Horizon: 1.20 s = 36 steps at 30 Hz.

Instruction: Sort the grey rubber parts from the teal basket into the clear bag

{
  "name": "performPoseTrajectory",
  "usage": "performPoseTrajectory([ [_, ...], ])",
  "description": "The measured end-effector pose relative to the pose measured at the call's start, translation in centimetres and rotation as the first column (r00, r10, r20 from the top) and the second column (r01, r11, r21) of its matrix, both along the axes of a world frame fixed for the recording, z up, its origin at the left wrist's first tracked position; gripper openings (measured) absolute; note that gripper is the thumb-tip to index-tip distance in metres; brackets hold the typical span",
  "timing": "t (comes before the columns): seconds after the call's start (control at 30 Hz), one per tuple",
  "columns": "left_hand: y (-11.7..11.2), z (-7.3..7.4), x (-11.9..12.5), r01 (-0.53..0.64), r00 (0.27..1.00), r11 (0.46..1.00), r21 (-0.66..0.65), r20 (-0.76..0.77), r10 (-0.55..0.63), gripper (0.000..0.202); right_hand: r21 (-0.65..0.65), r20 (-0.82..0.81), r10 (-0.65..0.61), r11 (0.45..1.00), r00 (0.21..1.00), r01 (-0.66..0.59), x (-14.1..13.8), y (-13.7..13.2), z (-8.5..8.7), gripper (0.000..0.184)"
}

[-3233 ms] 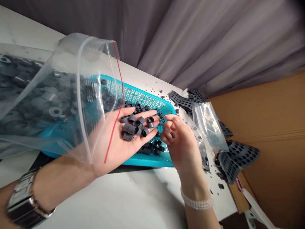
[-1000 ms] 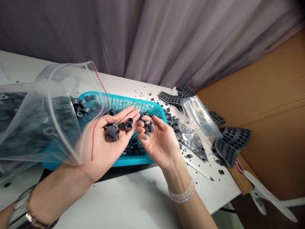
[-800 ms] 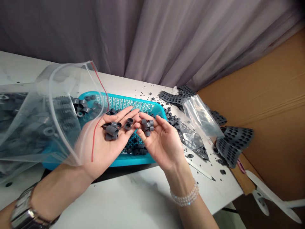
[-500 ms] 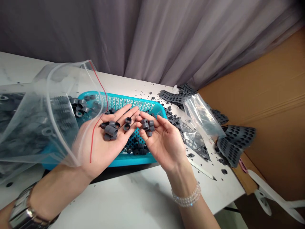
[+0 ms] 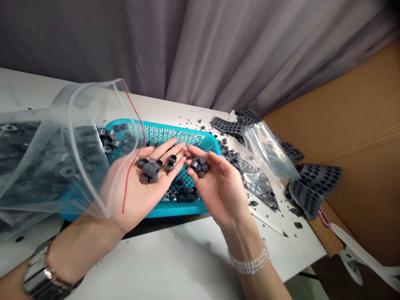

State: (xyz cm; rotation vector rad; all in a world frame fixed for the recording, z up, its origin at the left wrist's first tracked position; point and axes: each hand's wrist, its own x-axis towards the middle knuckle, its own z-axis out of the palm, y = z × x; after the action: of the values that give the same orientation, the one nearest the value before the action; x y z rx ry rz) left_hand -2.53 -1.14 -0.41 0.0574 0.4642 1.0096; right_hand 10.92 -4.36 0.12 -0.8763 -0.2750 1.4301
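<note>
My left hand is palm up with its fingers stretched out, holding several small dark grey caps on the palm and fingers. Some of them show a hollow, ring-like end. Beside it, my right hand is cupped around a small cluster of similar caps held at its curled fingers. The fingertips of both hands meet or nearly meet. A clear zip bag with a red line along its mouth hangs over my left wrist and palm, full of dark grey pieces. Below the hands stands a turquoise plastic basket with more caps in it.
Perforated dark grey sheets lie at the table's right edge, against a cardboard panel. Nearer are a flat clear bag, scattered dark bits and a white pencil-like tool. A grey curtain hangs behind the white table.
Both hands, the bag and the whole scene sit slightly further right in the view. The caps in my right hand have shifted a little among the fingers; those on my left palm stay put.
</note>
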Motion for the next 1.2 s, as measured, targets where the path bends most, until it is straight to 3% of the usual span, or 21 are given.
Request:
performPoseTrajectory([
  [0.2,0.0,0.0,0.0,0.001,0.999,1.000,0.004,-0.044,-0.001,0.055,-0.071,-0.002,-0.014,0.997,1.000,0.014,0.0,0.0,0.1,0.036],
  [0.53,-0.1,0.2,0.2,0.005,0.997,1.000,0.003,-0.083,-0.004,0.053,-0.034,0.029,0.014,0.999,0.999,-0.013,0.1,0.0,0.1,0.026],
  [0.67,-0.3,0.6,0.4,0.012,0.997,0.999,-0.038,-0.076,-0.015,0.053,0.008,0.117,0.110,0.994,0.987,-0.112,0.3,-0.1,-0.1,0.016],
  [0.8,-0.4,0.6,0.4,0.036,0.999,0.999,0.000,-0.002,-0.036,0.055,0.011,0.263,0.232,0.970,0.937,-0.243,0.6,-0.5,-0.3,0.018],
  [0.9,-0.5,0.5,0.3,0.059,0.998,0.998,0.029,0.020,-0.060,0.054,0.022,0.527,0.171,0.976,0.833,-0.215,0.5,-0.9,-0.1,0.015],
  [1.0,-0.5,0.3,0.1,0.099,0.995,0.994,0.044,-0.022,-0.098,0.051,0.080,0.805,0.055,0.976,0.591,-0.200,-0.3,-1.3,0.2,0.017],
  [1.1,-0.5,0.3,0.2,0.144,0.988,0.988,0.063,-0.065,-0.140,0.050,0.122,0.928,-0.013,0.955,0.372,-0.270,-1.2,-1.8,0.2,0.026],
  [1.2,-0.6,0.4,0.4,0.167,0.984,0.984,0.062,-0.071,-0.162,0.051,0.109,0.960,-0.021,0.947,0.281,-0.301,-1.6,-1.9,-0.2,0.023],
])
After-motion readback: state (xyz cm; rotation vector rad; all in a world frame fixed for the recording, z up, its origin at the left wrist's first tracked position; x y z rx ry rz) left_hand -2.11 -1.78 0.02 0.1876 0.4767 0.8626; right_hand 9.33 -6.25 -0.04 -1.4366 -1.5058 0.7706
